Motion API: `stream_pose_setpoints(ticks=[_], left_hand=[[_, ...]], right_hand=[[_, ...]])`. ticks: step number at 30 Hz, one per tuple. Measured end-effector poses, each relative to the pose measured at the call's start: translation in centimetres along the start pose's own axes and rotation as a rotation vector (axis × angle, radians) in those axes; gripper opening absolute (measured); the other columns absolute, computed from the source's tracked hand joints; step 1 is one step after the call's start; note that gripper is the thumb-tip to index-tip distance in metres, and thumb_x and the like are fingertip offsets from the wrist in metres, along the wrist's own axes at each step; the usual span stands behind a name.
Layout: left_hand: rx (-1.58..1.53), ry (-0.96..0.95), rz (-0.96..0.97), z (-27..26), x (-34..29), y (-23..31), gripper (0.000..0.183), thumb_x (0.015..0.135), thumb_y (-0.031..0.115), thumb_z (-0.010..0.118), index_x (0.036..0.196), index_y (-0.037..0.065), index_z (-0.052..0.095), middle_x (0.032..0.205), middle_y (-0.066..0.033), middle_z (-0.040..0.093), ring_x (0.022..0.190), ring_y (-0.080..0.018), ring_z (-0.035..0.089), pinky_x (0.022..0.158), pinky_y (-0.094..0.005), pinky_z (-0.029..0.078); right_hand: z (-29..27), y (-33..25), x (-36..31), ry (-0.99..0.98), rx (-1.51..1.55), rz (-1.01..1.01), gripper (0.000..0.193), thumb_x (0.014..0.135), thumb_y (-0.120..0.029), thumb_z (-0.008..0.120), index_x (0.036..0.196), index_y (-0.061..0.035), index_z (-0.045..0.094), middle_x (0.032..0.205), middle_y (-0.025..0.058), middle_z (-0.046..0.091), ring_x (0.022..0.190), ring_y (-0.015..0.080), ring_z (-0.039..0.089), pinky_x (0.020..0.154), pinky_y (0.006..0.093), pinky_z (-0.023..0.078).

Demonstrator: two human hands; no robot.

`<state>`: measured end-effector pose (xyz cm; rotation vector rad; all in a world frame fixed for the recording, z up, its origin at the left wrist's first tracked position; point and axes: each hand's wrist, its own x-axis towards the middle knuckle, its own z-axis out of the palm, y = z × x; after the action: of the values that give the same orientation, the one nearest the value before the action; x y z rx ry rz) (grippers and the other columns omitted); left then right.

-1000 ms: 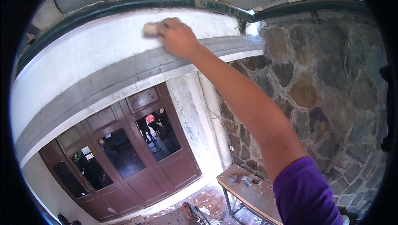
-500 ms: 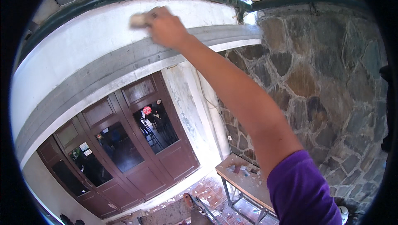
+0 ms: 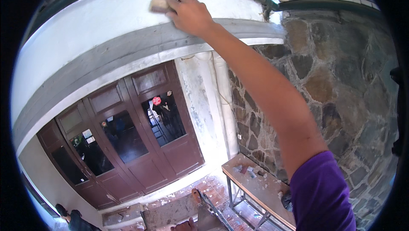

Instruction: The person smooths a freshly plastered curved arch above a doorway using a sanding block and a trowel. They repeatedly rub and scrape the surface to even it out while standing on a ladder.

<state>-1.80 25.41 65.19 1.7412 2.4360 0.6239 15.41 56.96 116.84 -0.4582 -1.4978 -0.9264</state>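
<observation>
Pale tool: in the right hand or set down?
In the right hand: its fingers grip the pale tool by its right end.

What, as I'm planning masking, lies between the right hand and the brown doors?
In the head view, below the right hand come a grey ledge and a white strip, then the doors.

Nothing legible, red door sticker (image 3: 156,100) (too small)
</observation>
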Motion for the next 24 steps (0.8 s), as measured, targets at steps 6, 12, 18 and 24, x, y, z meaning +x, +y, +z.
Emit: stream_pose_setpoints(ticks=[6, 12, 18, 24], left_hand=[[0.005, -0.096, -0.025, 0.9, 0.3, -1.2, 0.055, 0.102, 0.039, 0.036, 0.094, -0.001, 0.073, 0.093, -0.0248, 0.07, 0.093, -0.0421, 0.067, 0.095, -0.0605, 0.041], [0.114, 0.292, 0.095, 4.4, 0.9, -3.1, 0.037, 0.092, 0.037, 0.055, 0.084, 0.005, 0.072, 0.076, -0.0165, 0.071, 0.067, -0.0352, 0.068, 0.078, -0.0597, 0.05], [0.125, 0.095, 0.091, 5.1, 0.8, -4.5, 0.038, 0.091, 0.039, 0.056, 0.084, 0.006, 0.072, 0.075, -0.0171, 0.07, 0.069, -0.0339, 0.069, 0.078, -0.0609, 0.048], [0.0, 0.05, 0.128, 3.2, -0.2, -4.0, 0.051, 0.1, 0.042, 0.04, 0.091, 0.002, 0.071, 0.092, -0.021, 0.071, 0.09, -0.0393, 0.067, 0.094, -0.0628, 0.041]], right_hand=[[-0.4, 0.3, -0.6, -0.018, -0.058, 0.137, 0.042, 0.09, -0.029, 0.065, 0.13, -0.0164, 0.062, 0.125, 0.0141, 0.061, 0.119, 0.0321, 0.056, 0.096, 0.0451, 0.05], [-1.1, 0.2, -0.4, -0.099, -0.081, 0.157, 0.045, 0.091, -0.028, 0.065, 0.131, -0.0086, 0.059, 0.125, 0.0151, 0.06, 0.118, 0.0332, 0.057, 0.097, 0.0438, 0.05], [-2.0, 0.3, 0.7, -0.125, -0.161, 0.411, 0.044, 0.091, -0.026, 0.065, 0.131, -0.0084, 0.059, 0.128, 0.0154, 0.058, 0.121, 0.0337, 0.054, 0.099, 0.0455, 0.05], [-7.2, -7.7, -9.8, 0.072, 0.206, 0.111, 0.031, 0.092, -0.019, 0.065, 0.119, -0.0037, 0.065, 0.104, 0.0207, 0.065, 0.101, 0.0373, 0.059, 0.088, 0.0458, 0.048]])
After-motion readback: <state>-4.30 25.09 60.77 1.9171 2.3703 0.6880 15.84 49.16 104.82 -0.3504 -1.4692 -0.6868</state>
